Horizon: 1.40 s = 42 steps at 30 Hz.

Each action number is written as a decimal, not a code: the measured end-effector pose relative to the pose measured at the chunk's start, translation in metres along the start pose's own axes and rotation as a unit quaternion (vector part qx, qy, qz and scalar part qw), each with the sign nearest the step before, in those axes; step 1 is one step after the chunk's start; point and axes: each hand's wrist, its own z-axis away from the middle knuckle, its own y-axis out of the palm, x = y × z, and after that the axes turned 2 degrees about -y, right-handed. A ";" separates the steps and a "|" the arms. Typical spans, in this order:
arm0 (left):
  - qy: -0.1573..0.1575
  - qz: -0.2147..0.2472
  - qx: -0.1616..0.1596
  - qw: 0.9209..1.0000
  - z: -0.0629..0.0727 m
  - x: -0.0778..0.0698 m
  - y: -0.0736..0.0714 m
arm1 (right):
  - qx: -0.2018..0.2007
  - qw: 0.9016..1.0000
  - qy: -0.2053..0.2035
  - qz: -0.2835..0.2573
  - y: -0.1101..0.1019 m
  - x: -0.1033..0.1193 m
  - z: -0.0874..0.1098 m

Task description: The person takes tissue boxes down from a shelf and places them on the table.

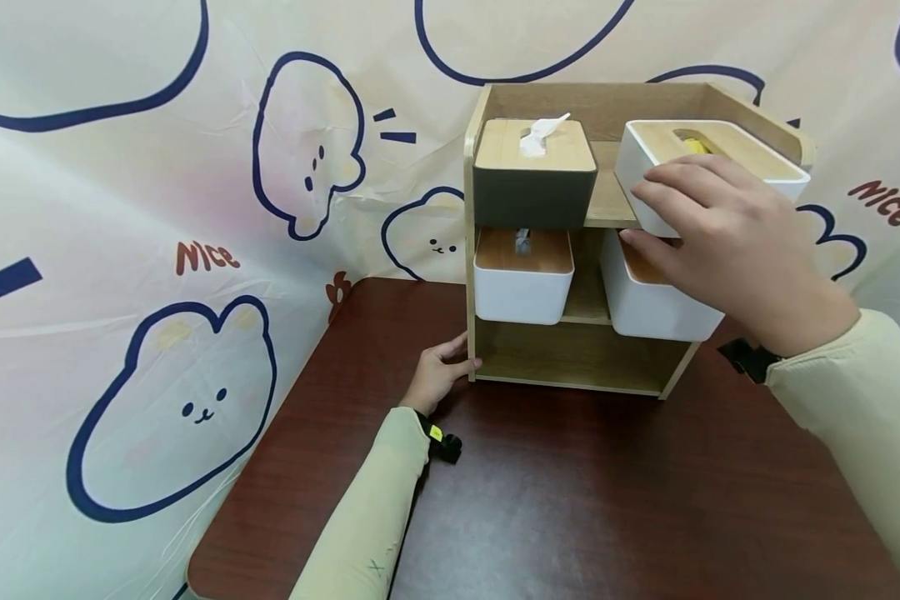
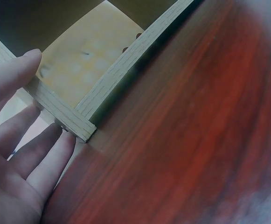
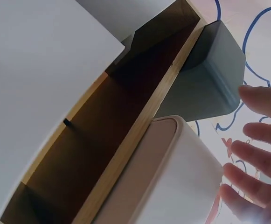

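My left hand [image 1: 437, 375] holds the lower left edge of a wooden shelf unit [image 1: 570, 382]. In the left wrist view, the thumb [image 2: 14, 77] lies on the inner side of the panel and the other fingers on its outer side. My right hand [image 1: 735, 237] is at the front of the upper right white tissue box [image 1: 648, 218], which has a wooden lid and something yellow in its slot. Seen from the right wrist, the fingers are spread and nearly straight, fingertips right at that box's front face [image 3: 182, 182]. The hand hides much of the front.
A dark green tissue box [image 1: 532, 198] juts over the top tier's front edge at left, tissue sticking up. On the middle tier, two white boxes with brown lids, one left [image 1: 521, 296] and one right [image 1: 660, 312], also protrude. A reddish-brown table [image 1: 570, 500] bears the unit; a cartoon-printed cloth [image 1: 120, 208] hangs behind.
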 end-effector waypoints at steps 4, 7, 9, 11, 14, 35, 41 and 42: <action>0.001 -0.004 -0.001 1.000 -0.001 0.000 0.000 | 0.024 0.999 0.004 0.025 0.000 -0.001 -0.006; -0.001 -0.005 0.001 1.000 -0.001 0.000 0.000 | 0.041 0.998 0.010 0.039 0.002 -0.003 -0.009; -0.003 -0.007 0.003 1.000 -0.001 0.000 0.000 | 0.053 0.997 0.014 0.050 0.003 -0.004 -0.013; -0.003 -0.007 0.002 1.000 -0.001 0.001 0.000 | 0.065 0.996 0.019 0.062 0.006 -0.004 -0.017; -0.001 -0.012 -0.001 1.000 0.000 0.001 0.000 | 0.078 0.993 0.033 0.080 0.011 -0.003 -0.022; -0.014 -0.002 0.000 1.000 0.001 0.001 0.011 | 0.201 0.948 0.145 0.199 0.030 -0.005 -0.027; -0.015 0.004 0.003 1.000 -0.003 0.004 0.006 | 0.213 0.944 0.153 0.201 0.033 -0.004 -0.036; -0.013 0.003 -0.003 1.000 -0.004 0.003 0.004 | 0.216 0.943 0.151 0.203 0.034 -0.003 -0.039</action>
